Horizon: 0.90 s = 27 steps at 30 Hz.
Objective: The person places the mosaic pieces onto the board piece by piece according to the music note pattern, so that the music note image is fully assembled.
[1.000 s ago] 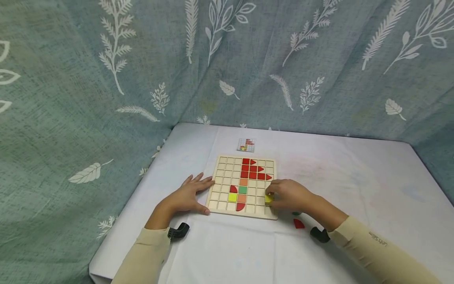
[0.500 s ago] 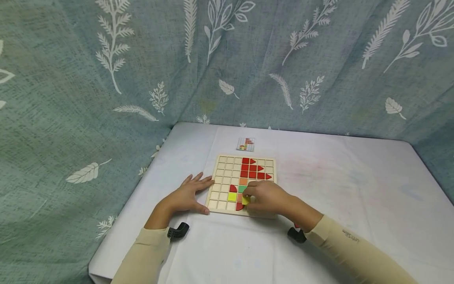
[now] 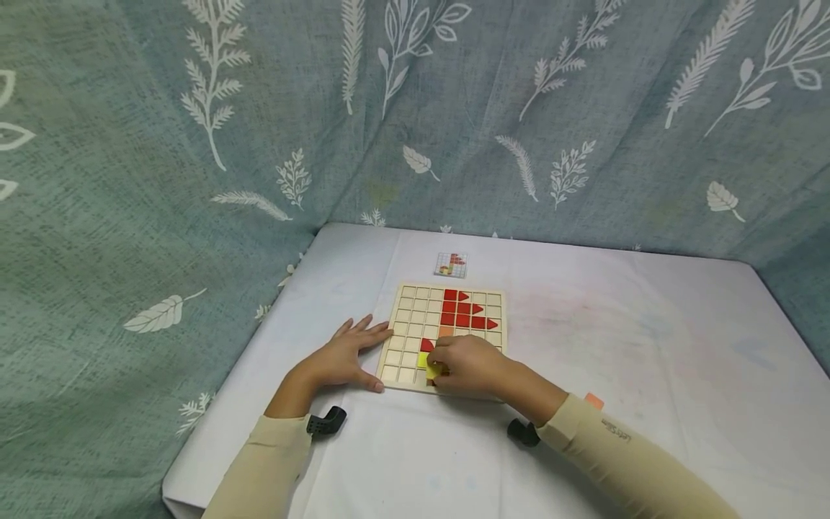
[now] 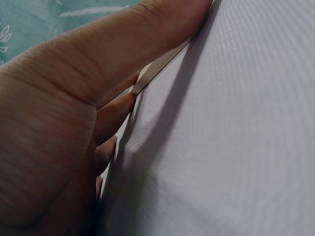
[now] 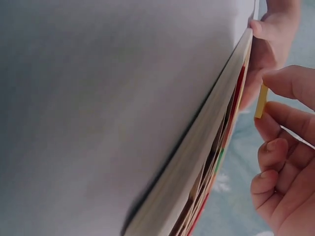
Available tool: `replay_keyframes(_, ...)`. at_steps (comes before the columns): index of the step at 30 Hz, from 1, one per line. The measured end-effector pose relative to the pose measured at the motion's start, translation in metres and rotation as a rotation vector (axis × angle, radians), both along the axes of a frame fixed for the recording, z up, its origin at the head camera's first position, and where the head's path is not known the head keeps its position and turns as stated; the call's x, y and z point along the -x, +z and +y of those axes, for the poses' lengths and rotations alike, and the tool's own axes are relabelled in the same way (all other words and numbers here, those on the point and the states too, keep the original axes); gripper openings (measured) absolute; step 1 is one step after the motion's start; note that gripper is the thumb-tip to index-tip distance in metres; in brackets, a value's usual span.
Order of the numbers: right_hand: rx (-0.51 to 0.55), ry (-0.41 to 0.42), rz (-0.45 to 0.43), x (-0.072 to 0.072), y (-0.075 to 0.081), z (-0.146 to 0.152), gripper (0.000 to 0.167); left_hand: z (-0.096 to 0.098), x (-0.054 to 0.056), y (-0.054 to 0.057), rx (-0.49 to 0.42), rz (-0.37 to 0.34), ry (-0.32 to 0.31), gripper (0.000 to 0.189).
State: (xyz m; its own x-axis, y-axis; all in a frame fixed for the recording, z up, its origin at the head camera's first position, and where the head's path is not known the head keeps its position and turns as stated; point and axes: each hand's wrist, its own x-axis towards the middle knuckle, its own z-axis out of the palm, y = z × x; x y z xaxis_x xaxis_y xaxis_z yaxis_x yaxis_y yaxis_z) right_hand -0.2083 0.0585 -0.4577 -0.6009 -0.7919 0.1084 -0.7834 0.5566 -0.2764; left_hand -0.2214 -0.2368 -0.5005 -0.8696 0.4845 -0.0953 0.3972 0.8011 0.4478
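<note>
In the head view a wooden grid board [image 3: 403, 317] lies on the white-covered table. My left hand [image 3: 346, 358] rests beside it with fingers spread, thumb and fingertips at its left edge. My right hand [image 3: 476, 366] pinches a yellow tile [image 5: 262, 101] between thumb and fingertips, over the board's lower part. In the right wrist view, the tile is held on edge above the board's surface. Close by on the board are a bright yellow square [image 3: 423, 360] and a red quarter-round piece [image 3: 426, 345]. Stepped rows of red pieces [image 3: 463, 309] fill the upper right; my right hand hides several cells.
Behind the board lies a small picture card [image 3: 451, 265] with a coloured grid pattern. A loose orange piece [image 3: 594, 400] shows past my right sleeve [image 3: 583, 425]. A patterned blue-green cloth [image 3: 415, 115] hangs along the table's back and left side.
My right hand has carried the yellow tile leftward from the board's right edge to near the yellow square. The left hand has stayed at the board's left edge.
</note>
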Motion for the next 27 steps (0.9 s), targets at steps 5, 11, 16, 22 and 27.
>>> replay_keyframes(5,-0.002,0.005,0.050,-0.003,0.000,-0.007,0.014,-0.001,-0.002,0.001,-0.004,-0.001,-0.011,0.118)
replay_keyframes(11,-0.023,0.007,0.061,-0.003,0.000,-0.014,0.015,-0.002,-0.002,0.002,0.002,0.004,-0.021,0.118)
replay_keyframes(16,-0.044,0.026,0.081,-0.004,0.000,-0.019,0.011,-0.002,-0.002,0.002,0.010,0.017,-0.033,0.118)
replay_keyframes(22,-0.066,0.028,0.098,-0.005,0.000,-0.024,0.008,-0.003,-0.002,0.003,0.004,0.024,-0.039,0.117)
replay_keyframes(27,-0.094,0.032,0.098,-0.006,-0.001,-0.027,0.011,-0.002,-0.001,0.002,0.006,0.023,-0.033,0.117)
